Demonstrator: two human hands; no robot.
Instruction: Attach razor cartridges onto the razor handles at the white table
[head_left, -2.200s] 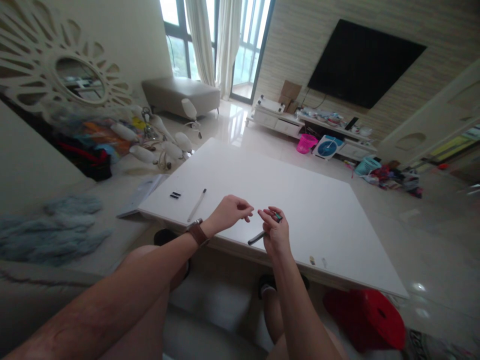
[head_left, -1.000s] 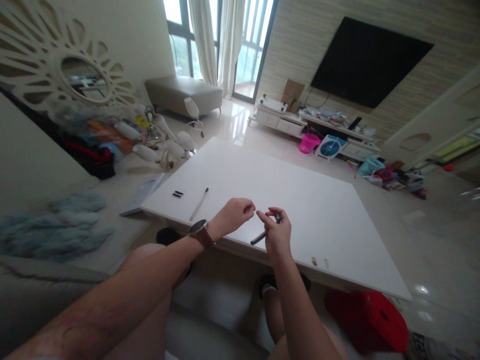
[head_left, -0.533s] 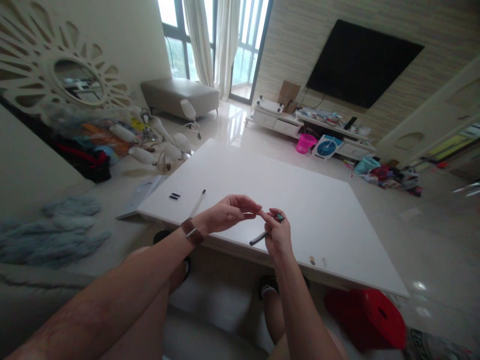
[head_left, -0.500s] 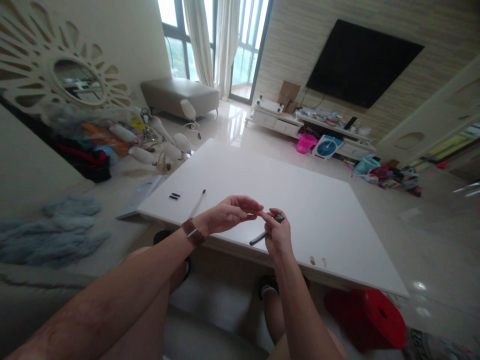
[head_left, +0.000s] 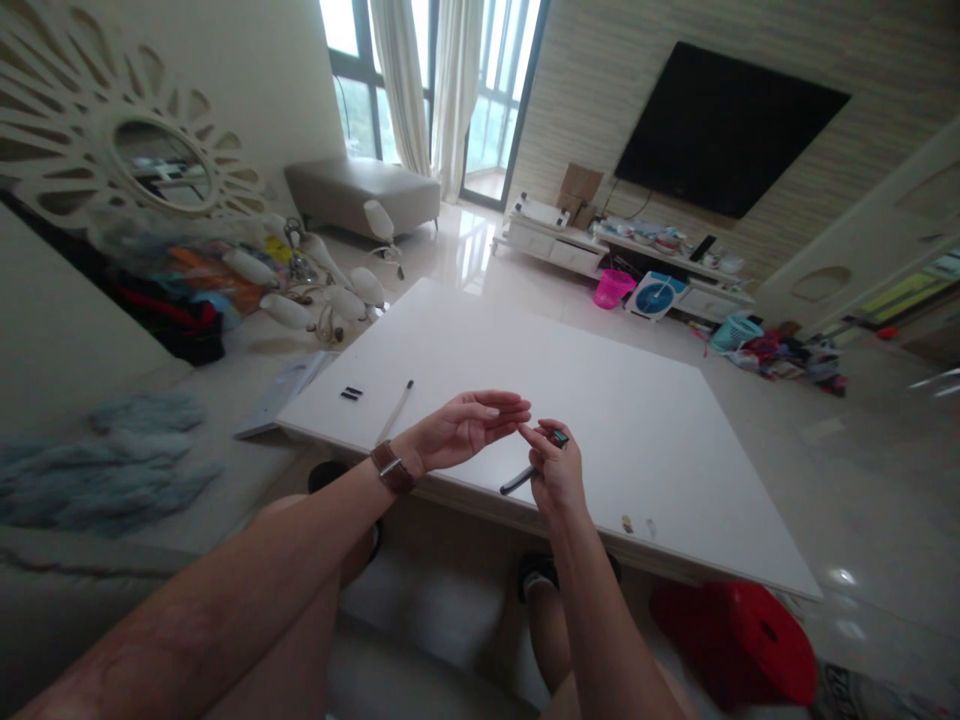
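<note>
My left hand [head_left: 469,428], a brown watch [head_left: 391,467] on its wrist, is held over the near part of the white table [head_left: 600,380]. Its fingers are stretched out together, palm partly turned up, with nothing visible in them. Close to those fingertips, the pointing index finger of my right hand [head_left: 556,465] reaches left. The other right fingers are curled around a slim dark pen-like stick [head_left: 517,480], which pokes out at the lower left. A small green-and-dark end [head_left: 560,437] shows at the top of this grip; I cannot tell whether it is the same piece.
A pale slim stick with a dark tip [head_left: 400,405] and two short black pieces [head_left: 351,394] lie on the table's left. Two tiny items [head_left: 627,523] sit near its front edge. A red stool [head_left: 735,640] stands at lower right, a many-armed lamp [head_left: 330,290] beyond the left corner.
My left hand has turned slightly and its fingers have straightened, drawing a little apart from the right index finger. The right hand has barely moved.
</note>
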